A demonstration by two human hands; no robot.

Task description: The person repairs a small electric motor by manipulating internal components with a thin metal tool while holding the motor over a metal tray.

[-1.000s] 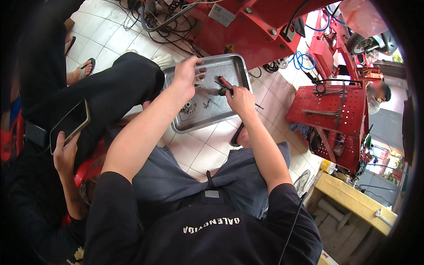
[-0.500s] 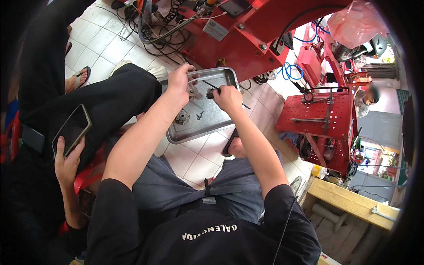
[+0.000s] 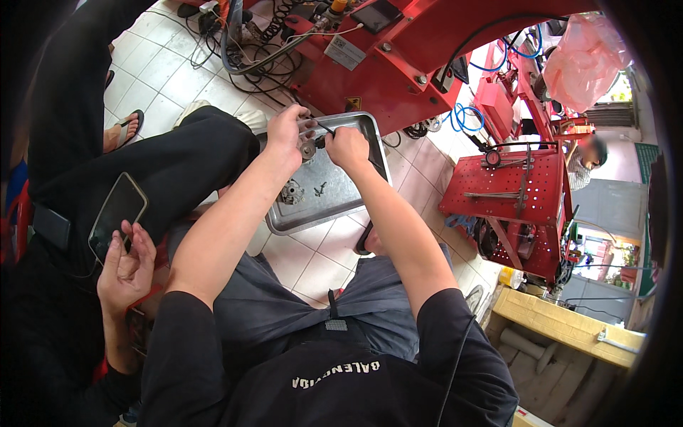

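While the person is sitting over one metal tray (image 3: 356,203) on the tiled floor, the left hand (image 3: 286,135) is closing its grip on a small round gear (image 3: 308,149) above the tray, and the right hand (image 3: 346,146) is pinching a thin dark tool (image 3: 326,129) against it. Lying in the tray are one larger toothed part (image 3: 292,192) and two small screws (image 3: 319,189). Beside them, another person's hand (image 3: 126,265) is holding one phone (image 3: 117,213).
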